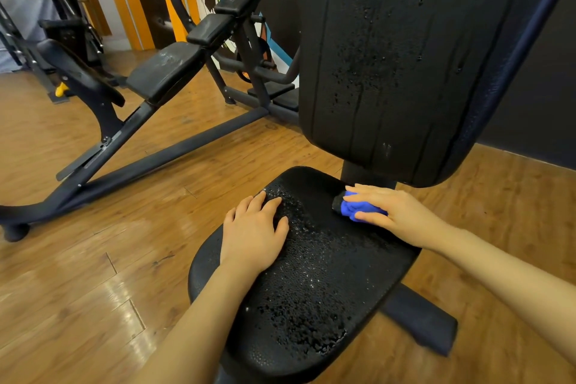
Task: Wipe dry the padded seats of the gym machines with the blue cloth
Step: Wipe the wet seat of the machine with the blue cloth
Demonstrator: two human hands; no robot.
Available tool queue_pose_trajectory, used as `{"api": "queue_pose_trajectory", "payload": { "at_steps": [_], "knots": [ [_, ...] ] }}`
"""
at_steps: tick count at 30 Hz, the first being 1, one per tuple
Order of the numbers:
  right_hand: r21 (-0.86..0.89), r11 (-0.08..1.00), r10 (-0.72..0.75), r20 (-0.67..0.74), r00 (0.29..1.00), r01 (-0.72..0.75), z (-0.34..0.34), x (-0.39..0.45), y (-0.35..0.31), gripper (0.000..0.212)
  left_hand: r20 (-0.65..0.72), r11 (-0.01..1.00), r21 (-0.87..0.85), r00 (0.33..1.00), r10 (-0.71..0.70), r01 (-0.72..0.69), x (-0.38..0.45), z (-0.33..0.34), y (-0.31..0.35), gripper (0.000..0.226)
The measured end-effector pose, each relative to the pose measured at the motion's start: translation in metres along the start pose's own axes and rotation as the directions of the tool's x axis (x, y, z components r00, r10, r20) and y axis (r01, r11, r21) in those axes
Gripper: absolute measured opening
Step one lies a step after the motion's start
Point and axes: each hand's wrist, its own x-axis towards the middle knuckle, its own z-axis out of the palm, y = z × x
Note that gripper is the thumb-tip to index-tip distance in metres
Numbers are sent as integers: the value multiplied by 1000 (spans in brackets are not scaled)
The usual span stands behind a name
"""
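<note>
Far left, we record a black-framed gym machine with angled black pads (165, 70) standing on the wooden plank floor (78, 274), in front of orange wall panels and a multicoloured mural.

At centre, we note the black padded seat (318, 284) of the nearer machine, its textured top covered in water droplets.

Our left hand (254, 235) lies flat on the left part of this seat, palm down, fingers straight and slightly spread, holding nothing.

Our right hand (389, 210) rests at the rear of the seat, thumb and fingers curled round the bunched blue cloth (355, 209). The cloth touches the seat just below the backrest, beside the black post.

Above, we list the tall black padded backrest (405, 56), upright, streaked and beaded with droplets, with a dark blue edge along its right side.

Lower right, a dark base bar (420, 318) of the machine lies on the floor.
</note>
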Motion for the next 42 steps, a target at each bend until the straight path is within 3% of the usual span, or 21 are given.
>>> {"api": "queue_pose_trajectory", "payload": {
  "at_steps": [5,8,18,25,32,42],
  "knots": [
    [-1,999,-52,-69,996,52,-1,-28,7,48,11,1000,28,1000,-4,3,0,0,2,51],
    [-44,998,-47,-39,998,46,6,-15,0,56,14,999,40,1000,-5,4,0,0,3,51],
    [-3,1000,7,-50,999,-7,16,35,-11,48,10,1000,4,1000,3,-3,1,1,-1,50],
    [-30,999,19,-40,999,-21,-1,-6,0,43,12,1000,4,1000,12,-12,1,1,-2,49],
    [83,996,23,-139,990,-12,-8,-59,10,44,8,1000,23,1000,8,-8,0,2,0,50],
    [-12,1000,14,-93,996,-15,14,20,-14,45,4,1000,3,1000,9,-9,1,2,-2,49]
  ]
}}
